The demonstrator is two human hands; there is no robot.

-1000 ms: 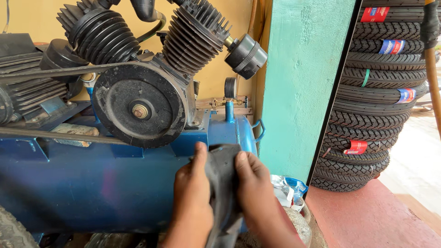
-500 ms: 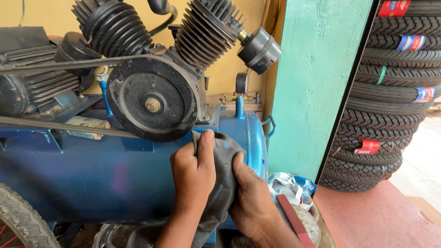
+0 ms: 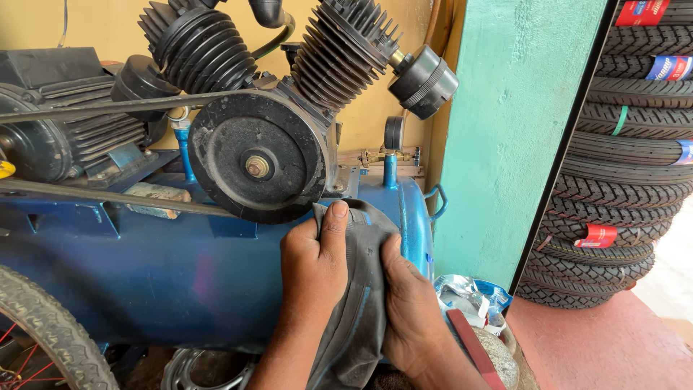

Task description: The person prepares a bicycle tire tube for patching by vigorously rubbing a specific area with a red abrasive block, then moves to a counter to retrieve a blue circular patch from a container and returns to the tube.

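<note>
A limp dark grey rubber inner tube [image 3: 359,303] with a thin blue line runs up between my two hands against the side of a blue compressor tank [image 3: 144,274]. My left hand [image 3: 314,263] grips the tube's upper left edge, the thumb pressed near its top. On the tube's right side, my right hand [image 3: 411,310] clasps the rubber with fingers curled round it. Just above the hands sits the black flywheel pulley [image 3: 256,162] of the compressor.
Finned black cylinders [image 3: 339,54] and a drive belt [image 3: 108,105] top the tank. A turquoise wall [image 3: 505,137] stands to the right, beside stacked tyres [image 3: 621,166]. A wheel's tyre [image 3: 43,325] shows at lower left; a shiny bag [image 3: 469,296] lies by the tank.
The view has dropped and closed in on the tank. Both hands have stayed on the tube, working it flatter against the tank side, with the left thumb now higher.
</note>
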